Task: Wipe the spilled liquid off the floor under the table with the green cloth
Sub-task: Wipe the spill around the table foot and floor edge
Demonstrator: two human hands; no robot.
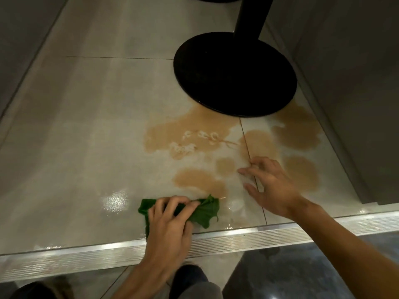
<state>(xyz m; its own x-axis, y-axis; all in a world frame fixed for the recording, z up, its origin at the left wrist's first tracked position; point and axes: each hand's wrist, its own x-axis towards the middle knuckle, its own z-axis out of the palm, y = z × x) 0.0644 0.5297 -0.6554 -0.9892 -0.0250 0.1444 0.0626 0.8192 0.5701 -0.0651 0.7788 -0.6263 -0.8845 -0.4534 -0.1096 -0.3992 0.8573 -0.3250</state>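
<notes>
My left hand [170, 221] grips the green cloth [205, 212], bunched on the floor [86, 126] with its long axis running left to right. The nearest brown puddle [198, 180] lies just ahead of it, the rest farther ahead and rightward, up to the bench base [235, 74]. My right hand [272, 186], fingers spread and holding nothing, is out among those puddles.

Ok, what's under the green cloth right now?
Pale floor tile shows around the green cloth, gripped by the left hand. The nearest brown puddle lies just beyond it; whatever is beneath is hidden.
</notes>
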